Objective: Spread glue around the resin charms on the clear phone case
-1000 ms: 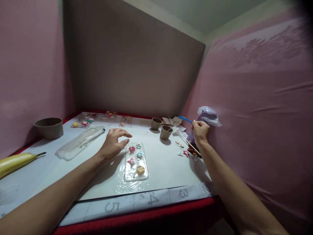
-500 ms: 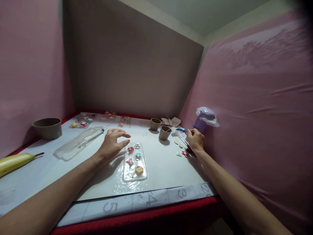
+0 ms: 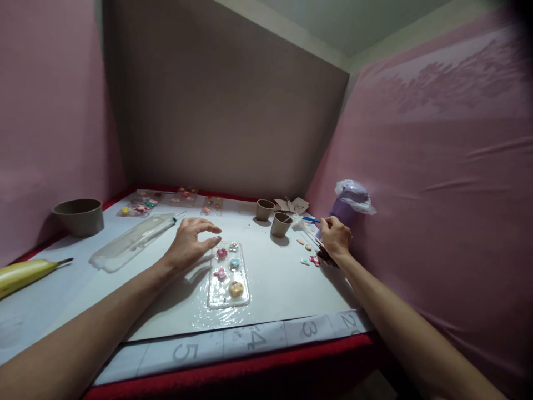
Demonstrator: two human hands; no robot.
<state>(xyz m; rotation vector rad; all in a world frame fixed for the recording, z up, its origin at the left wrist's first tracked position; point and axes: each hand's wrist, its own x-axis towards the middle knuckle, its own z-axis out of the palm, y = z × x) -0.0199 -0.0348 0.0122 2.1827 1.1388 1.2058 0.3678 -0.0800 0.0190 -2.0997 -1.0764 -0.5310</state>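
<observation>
The widest open stretch of the bench (image 3: pixel 275 289) lies between the clear phone case (image 3: pixel 228 275) at the centre and the scattered charms (image 3: pixel 310 253) on the right; a hand could cross there freely. Behind it two small paper cups (image 3: pixel 275 218) stand close together, narrowing the way to the back. The right edge is crowded: the purple bottle (image 3: pixel 347 205), sticks (image 3: pixel 310 233) and the right hand (image 3: pixel 335 239) sit against the pink wall. On the left, the left hand (image 3: pixel 189 247) hovers just beside the case, with a long clear tray (image 3: pixel 131 241) beyond it, then a bowl (image 3: pixel 79 215) and a yellow piping bag (image 3: pixel 25 272) well apart at the edge. The front strip with numbers is bare.
</observation>
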